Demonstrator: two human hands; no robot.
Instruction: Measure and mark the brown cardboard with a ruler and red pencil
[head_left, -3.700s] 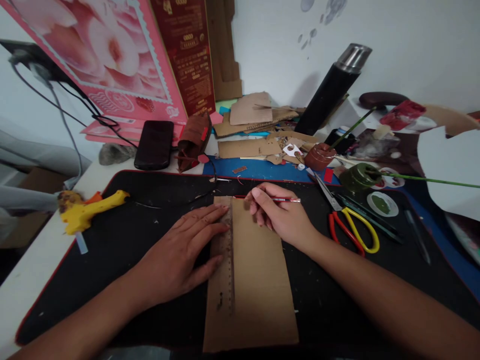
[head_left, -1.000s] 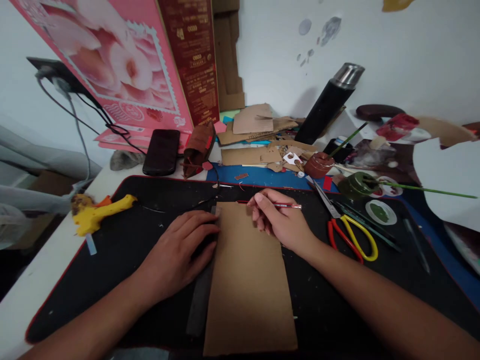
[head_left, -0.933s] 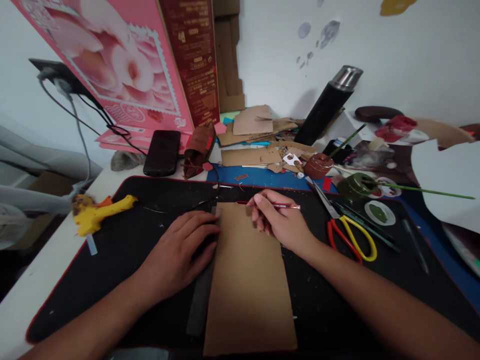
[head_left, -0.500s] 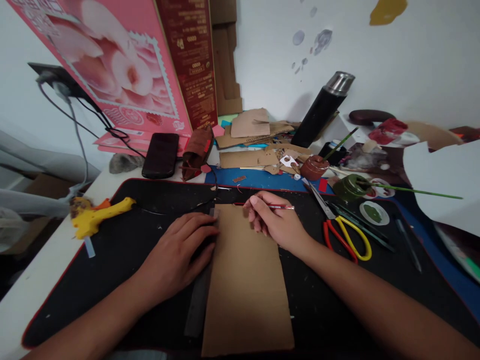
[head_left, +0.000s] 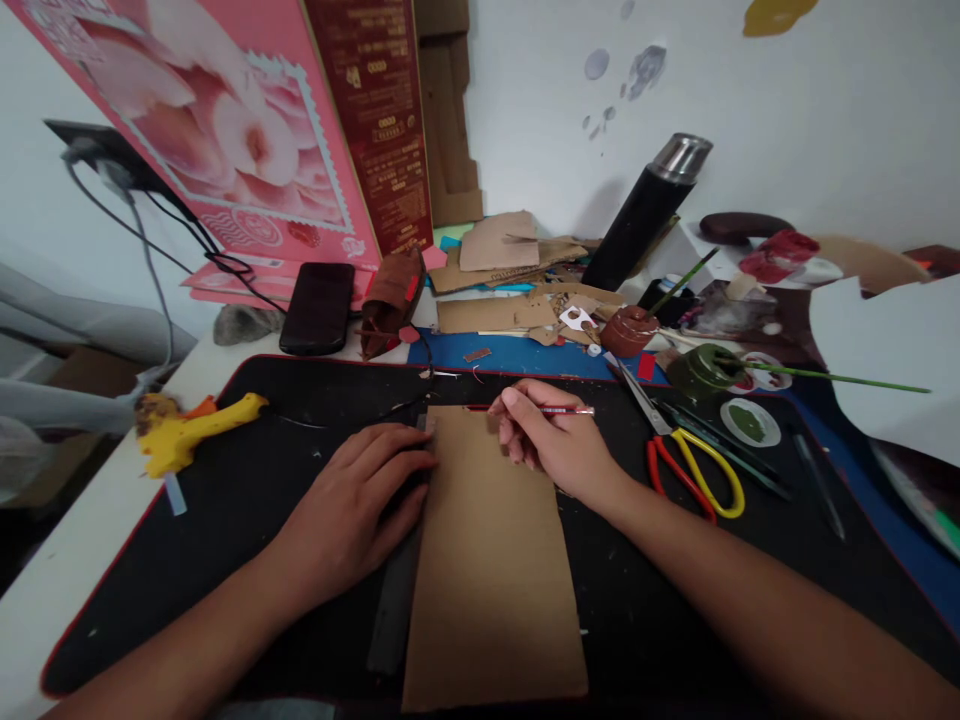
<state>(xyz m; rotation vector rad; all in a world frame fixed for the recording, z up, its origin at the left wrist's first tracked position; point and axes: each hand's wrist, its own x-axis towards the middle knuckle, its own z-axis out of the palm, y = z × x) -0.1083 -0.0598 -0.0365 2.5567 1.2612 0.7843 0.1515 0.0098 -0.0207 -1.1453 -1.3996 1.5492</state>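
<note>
A plain brown piece of cardboard (head_left: 491, 580) lies lengthwise in front of me on a black mat (head_left: 217, 580). Along its left edge runs a dark, straight strip like a ruler (head_left: 391, 620). My left hand (head_left: 358, 495) lies over that strip, fingers stretched flat, their tips at the cardboard's upper left edge. Above the far end of the cardboard, my right hand (head_left: 555, 432) pinches a thin red pencil (head_left: 568, 410) between thumb and fingers. The pencil is held nearly level, its tip toward the left. Whether the tip touches the cardboard I cannot tell.
To the right lie red-and-yellow-handled scissors (head_left: 690, 460), pens (head_left: 819, 485) and an open green paint jar (head_left: 705, 372) with a brush. A yellow glue gun (head_left: 199, 430) is at left. Behind are a phone (head_left: 318, 308), cardboard scraps (head_left: 499, 243) and a black flask (head_left: 646, 215).
The view has shifted very slightly. Both hands, the pencil and the cardboard stay in nearly the same places.
</note>
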